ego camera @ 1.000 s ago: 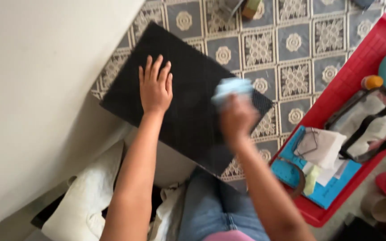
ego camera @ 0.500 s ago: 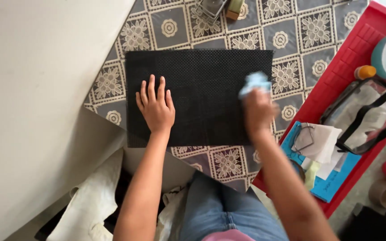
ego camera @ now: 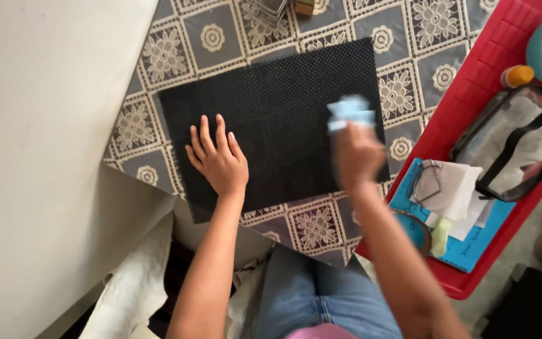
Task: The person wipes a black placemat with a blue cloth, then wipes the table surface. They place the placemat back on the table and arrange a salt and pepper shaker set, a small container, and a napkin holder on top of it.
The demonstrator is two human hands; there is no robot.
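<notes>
A black woven placemat (ego camera: 283, 107) lies on a table covered with a grey and cream patterned cloth (ego camera: 409, 94). My left hand (ego camera: 217, 157) rests flat on the mat's near left part, fingers spread. My right hand (ego camera: 356, 154) grips a light blue cloth (ego camera: 349, 112) and presses it on the mat's right side; the hand is blurred by motion.
A red tray (ego camera: 478, 100) at the right holds a blue board, white papers, a clear pouch with black trim, a small orange-capped bottle (ego camera: 517, 75) and a teal container. A cream wall (ego camera: 39, 157) stands at the left. White fabric and my jeans are below.
The view has shifted, so the mat now lies nearly straight across. My right hand has wiped the blue cloth to the mat's right side. My left hand stayed flat on the mat.
</notes>
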